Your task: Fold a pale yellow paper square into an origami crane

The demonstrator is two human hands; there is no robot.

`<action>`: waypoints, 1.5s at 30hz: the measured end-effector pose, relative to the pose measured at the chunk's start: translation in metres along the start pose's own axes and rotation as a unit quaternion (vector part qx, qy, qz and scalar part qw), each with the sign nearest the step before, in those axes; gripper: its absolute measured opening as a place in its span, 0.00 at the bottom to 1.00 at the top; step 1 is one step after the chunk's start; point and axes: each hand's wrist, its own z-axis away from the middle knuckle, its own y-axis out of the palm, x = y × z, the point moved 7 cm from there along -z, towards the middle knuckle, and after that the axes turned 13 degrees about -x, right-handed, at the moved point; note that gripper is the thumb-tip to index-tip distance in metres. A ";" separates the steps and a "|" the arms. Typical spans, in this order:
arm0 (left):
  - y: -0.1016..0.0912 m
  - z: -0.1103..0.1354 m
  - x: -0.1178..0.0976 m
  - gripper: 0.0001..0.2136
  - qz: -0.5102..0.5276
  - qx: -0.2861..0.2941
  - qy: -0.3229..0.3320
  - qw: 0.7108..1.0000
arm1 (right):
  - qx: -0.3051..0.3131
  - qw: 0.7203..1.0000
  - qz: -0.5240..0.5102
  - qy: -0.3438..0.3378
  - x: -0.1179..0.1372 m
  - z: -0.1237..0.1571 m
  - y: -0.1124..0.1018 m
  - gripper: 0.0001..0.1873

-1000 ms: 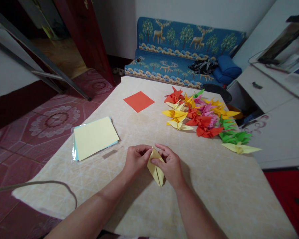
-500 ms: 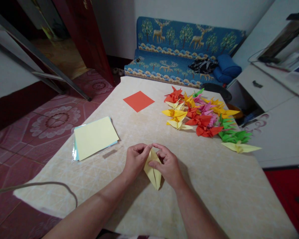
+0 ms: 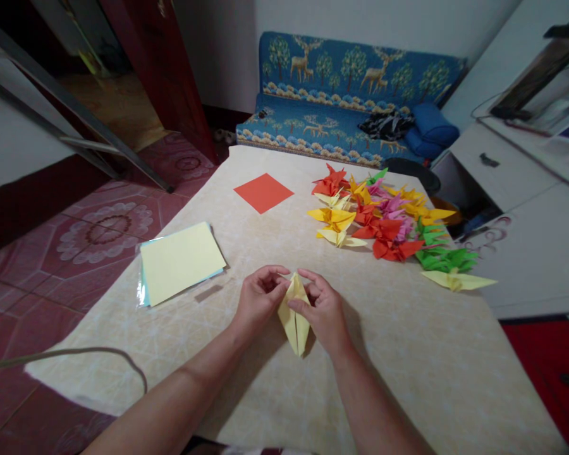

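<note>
A pale yellow origami paper [image 3: 297, 325], folded into a long diamond with a slit down its lower half, is held between my hands above the table. My left hand [image 3: 260, 297] pinches its upper left edge between thumb and fingers. On the other side my right hand [image 3: 323, 311] grips it, the thumb lying across the front and the index finger near the top point. The fingers behind the paper are partly hidden.
Folded paper cranes [image 3: 384, 218] in several colours crowd the table's [image 3: 408, 366] right side. A red square sheet [image 3: 264, 193] lies farther back. At left is a pack of yellow paper [image 3: 183, 262], with a cord [image 3: 90, 349] nearer me. A patterned sofa [image 3: 322, 126] stands behind.
My fingertips have moved apart at the paper's top, so its point now shows between them. The paper has turned slightly more upright and shifted a little right.
</note>
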 end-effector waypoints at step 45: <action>0.014 0.017 -0.024 0.09 -0.193 0.098 0.224 0.950 | -0.097 0.994 -0.032 0.023 -0.005 -0.006 -0.024 0.13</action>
